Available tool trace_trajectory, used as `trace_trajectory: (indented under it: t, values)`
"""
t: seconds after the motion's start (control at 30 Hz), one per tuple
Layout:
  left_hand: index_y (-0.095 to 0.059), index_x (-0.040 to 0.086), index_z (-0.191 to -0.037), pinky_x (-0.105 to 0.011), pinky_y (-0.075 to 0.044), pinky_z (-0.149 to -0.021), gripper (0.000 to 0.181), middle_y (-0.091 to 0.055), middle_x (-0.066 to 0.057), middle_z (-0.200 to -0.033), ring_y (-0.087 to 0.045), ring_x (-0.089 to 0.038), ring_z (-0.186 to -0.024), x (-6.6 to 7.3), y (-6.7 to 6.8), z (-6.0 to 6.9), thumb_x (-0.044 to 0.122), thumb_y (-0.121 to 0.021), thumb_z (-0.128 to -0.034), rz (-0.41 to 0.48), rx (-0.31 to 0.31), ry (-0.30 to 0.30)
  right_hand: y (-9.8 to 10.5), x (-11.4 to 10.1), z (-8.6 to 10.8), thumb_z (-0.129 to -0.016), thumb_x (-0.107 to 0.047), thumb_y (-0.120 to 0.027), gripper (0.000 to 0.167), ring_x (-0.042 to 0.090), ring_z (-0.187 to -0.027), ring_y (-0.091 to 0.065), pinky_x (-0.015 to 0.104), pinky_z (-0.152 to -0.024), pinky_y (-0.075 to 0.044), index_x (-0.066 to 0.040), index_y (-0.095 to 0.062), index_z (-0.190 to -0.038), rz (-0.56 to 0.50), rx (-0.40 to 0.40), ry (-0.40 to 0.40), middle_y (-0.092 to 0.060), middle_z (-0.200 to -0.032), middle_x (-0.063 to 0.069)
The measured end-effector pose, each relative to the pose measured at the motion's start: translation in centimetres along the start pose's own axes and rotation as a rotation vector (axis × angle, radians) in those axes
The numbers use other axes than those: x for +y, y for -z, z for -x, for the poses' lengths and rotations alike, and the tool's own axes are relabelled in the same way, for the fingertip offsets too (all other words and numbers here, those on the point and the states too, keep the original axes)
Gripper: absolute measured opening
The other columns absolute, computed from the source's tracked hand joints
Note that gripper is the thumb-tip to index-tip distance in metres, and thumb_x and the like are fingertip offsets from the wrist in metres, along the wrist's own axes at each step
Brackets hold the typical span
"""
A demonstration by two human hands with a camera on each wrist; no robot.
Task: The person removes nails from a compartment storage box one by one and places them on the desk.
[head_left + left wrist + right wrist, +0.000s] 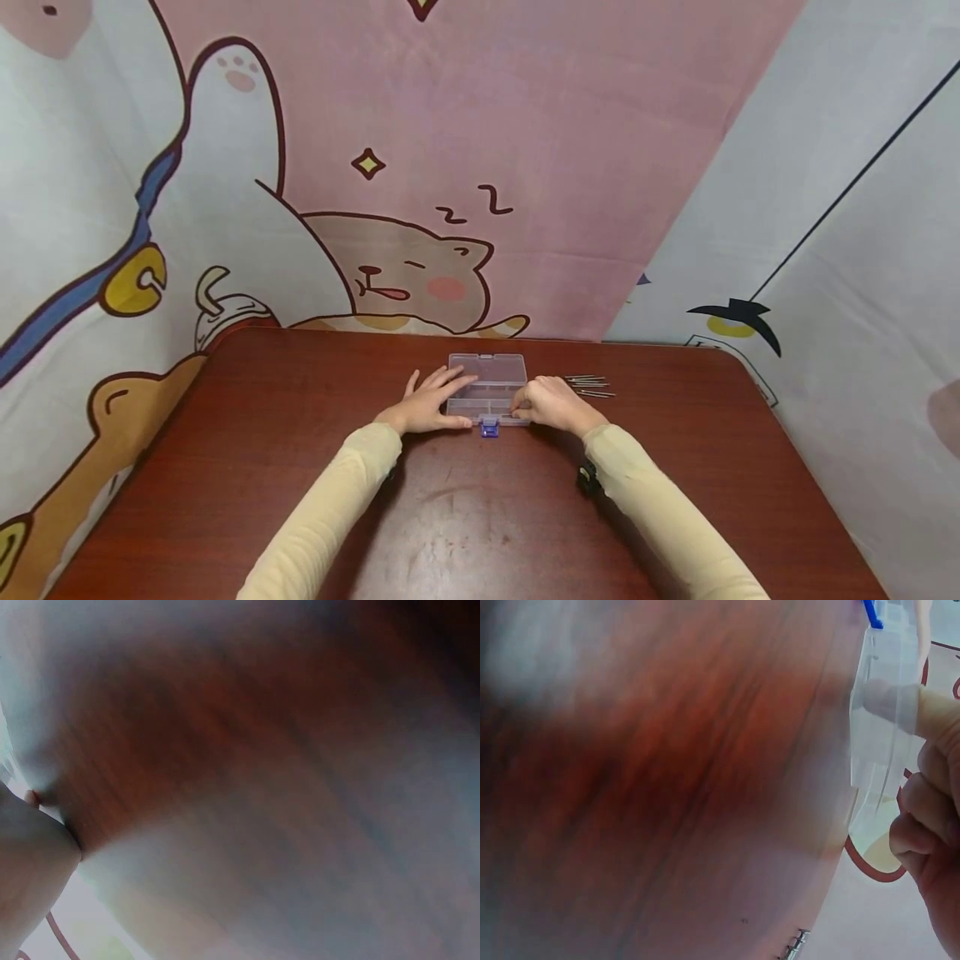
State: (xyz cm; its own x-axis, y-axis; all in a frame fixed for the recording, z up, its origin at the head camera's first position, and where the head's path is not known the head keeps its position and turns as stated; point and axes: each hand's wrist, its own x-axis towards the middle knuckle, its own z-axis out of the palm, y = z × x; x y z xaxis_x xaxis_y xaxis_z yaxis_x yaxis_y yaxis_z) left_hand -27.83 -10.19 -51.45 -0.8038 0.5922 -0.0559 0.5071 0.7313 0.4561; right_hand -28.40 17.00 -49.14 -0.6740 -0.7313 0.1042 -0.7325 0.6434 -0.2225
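Observation:
A clear plastic compartment box [487,406] with a blue latch [490,429] lies on the table, its lid [489,367] raised at the back. At its left side my left hand [429,405] rests with fingers spread, thumb by the front edge. My right hand [557,402] reaches into the front right compartment, fingertips together at a thin metal rod that is mostly hidden. Through the clear wall, the right wrist view shows a finger [889,701] inside the box, other fingers curled outside. The left wrist view catches only part of the left hand [34,862].
Several thin metal rods [588,384] lie on the table to the right of the box, just beyond the right hand. The reddish-brown table [450,517] meets a cartoon-printed cloth [570,167] at its back edge.

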Motion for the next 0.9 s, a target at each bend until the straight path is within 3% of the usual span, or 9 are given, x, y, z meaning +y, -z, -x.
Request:
trace_trajectory:
  t: [0.17, 0.67, 0.9]
  values:
    - [-0.027, 0.033, -0.153, -0.063, 0.002, -0.108, 0.081, -0.015, -0.003, -0.16, -0.011, -0.032, -0.145, -0.12, -0.16, -0.1, 0.061, -0.061, -0.0853, 0.001, -0.018, 0.012, 0.19, 0.33, -0.1, -0.085, -0.021, -0.076, 0.004, -0.002, -0.061, -0.05, 0.025, -0.057, -0.046, -0.017, -0.076, -0.083, -0.045, -0.049, 0.0, -0.068, -0.076, -0.015]
    - [-0.033, 0.03, -0.151, -0.065, -0.001, -0.106, 0.078, -0.021, -0.005, -0.159, -0.015, -0.035, -0.144, 0.22, 0.15, 0.14, 0.058, -0.064, -0.0853, -0.006, 0.013, -0.009, 0.32, 0.75, -0.02, -0.085, -0.012, -0.074, 0.01, -0.002, -0.061, -0.048, 0.021, -0.055, -0.042, -0.019, -0.079, -0.087, -0.282, -0.127, -0.047, -0.07, -0.082, -0.012]
    - [-0.031, 0.03, -0.152, -0.065, 0.0, -0.107, 0.078, -0.019, -0.004, -0.159, -0.014, -0.034, -0.144, 0.14, 0.08, 0.14, 0.058, -0.063, -0.0857, -0.007, 0.005, -0.002, 0.61, 0.5, -0.06, -0.087, -0.004, -0.069, 0.016, -0.002, -0.066, -0.051, 0.021, -0.058, -0.044, -0.015, -0.08, -0.091, -0.314, -0.155, -0.006, -0.072, -0.092, -0.008]
